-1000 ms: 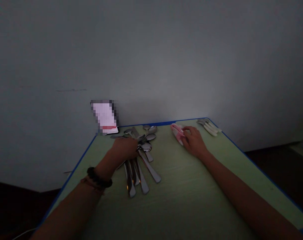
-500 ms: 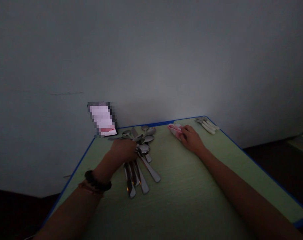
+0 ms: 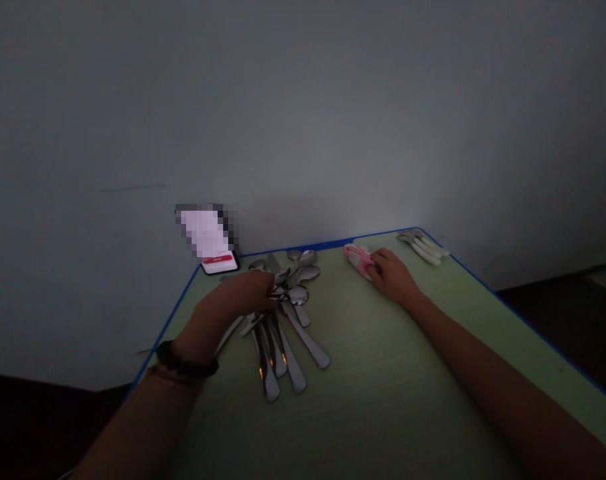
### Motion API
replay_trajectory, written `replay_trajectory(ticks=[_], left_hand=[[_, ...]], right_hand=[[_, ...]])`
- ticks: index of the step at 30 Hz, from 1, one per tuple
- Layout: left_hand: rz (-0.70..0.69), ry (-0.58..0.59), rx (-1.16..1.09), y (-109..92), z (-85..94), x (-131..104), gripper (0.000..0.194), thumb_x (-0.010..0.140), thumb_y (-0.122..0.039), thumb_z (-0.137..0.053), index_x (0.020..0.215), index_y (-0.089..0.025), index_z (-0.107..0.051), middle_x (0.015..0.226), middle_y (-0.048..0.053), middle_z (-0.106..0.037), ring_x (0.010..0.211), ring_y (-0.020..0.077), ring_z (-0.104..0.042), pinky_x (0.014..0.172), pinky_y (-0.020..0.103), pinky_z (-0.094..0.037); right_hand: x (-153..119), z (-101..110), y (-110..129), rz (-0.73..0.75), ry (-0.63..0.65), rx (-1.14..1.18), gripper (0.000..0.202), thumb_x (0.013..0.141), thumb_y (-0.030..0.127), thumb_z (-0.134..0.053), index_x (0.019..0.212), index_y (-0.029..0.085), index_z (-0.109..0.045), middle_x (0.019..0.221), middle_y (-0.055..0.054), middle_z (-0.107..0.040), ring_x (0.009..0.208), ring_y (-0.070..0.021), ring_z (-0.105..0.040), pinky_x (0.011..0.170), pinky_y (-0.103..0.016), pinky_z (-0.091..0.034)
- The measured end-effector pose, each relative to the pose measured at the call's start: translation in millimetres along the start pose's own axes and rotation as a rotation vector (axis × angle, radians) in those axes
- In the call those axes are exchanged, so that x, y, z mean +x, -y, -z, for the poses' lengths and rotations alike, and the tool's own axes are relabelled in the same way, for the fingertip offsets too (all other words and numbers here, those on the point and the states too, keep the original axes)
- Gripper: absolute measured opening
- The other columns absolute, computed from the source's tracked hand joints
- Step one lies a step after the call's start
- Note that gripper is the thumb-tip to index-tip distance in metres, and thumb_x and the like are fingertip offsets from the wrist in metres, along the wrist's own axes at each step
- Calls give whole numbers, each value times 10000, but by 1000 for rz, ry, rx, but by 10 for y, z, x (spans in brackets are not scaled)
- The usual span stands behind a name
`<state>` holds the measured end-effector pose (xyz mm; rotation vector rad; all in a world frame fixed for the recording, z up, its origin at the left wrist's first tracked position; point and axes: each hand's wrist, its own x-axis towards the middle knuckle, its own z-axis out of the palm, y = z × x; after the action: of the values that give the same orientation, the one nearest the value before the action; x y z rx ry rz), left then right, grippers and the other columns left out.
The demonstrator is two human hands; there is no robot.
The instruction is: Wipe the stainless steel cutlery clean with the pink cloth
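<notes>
Over a loose pile of metal cutlery my left hand reaches in from the left, its fingers bent down and closed among the pieces. Its fingertips are hidden, so what they grip cannot be made out. Around it lie several spoons, one of them a spoon just right of the fingers. Several long handles fan out toward me. My right hand is closed on the near end of a folded pink and white cloth, which rests on the table right of the pile.
Several white-handled forks lie together at the far right corner of the green table, which has a blue edge. A phone with a lit screen leans on the wall at the back left. The wall stands directly behind the table.
My left hand has shifted slightly within the pile, and a few pieces below it now show more. My right hand keeps its hold on the cloth. The view has turned a little.
</notes>
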<state>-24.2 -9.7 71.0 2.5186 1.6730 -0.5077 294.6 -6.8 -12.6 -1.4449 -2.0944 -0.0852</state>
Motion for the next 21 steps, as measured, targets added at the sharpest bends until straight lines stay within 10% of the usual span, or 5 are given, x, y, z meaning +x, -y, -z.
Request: replay_trajectory(ticks=[21], left_hand=[[93, -64, 72, -44, -49, 16, 278, 735, -244, -488, 951, -126, -618, 970, 165, -652, 827, 273, -643, 635, 335, -506]], right_hand=[[261, -181, 246, 97, 38, -60, 302, 883, 296, -363, 1055, 145, -559, 1026, -118, -571, 926, -197, -522, 816, -292, -416]])
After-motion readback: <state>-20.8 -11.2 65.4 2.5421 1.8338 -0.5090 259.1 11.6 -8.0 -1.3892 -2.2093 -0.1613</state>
